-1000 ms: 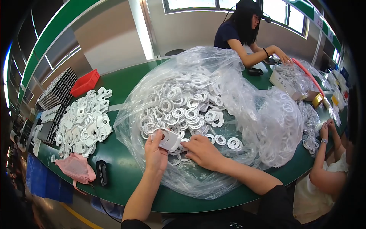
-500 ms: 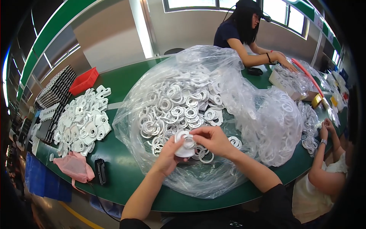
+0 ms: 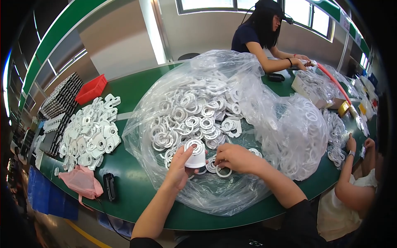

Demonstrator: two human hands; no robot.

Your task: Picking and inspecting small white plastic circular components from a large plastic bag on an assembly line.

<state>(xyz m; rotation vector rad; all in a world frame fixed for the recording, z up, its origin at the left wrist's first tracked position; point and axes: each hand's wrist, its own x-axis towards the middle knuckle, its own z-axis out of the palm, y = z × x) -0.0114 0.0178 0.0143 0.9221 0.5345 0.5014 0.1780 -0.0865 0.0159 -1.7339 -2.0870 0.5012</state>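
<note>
Left fingers [image 3: 185, 155] hold a white ring-topped part [image 3: 196, 160], right fingers [image 3: 222, 156] curled, perhaps touching a ring [image 3: 223, 177]

White, probably plastic part [image 3: 196, 160] in left hand [image 3: 178, 170]

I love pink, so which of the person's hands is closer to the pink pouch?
Left. The left hand, holding a white part, is right of the pink pouch, apart from it; the right hand is farther right, past the left hand.

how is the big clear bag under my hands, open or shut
Open: the clear bag lies spread on the table, with white rings exposed and the right hand beside some.
</note>
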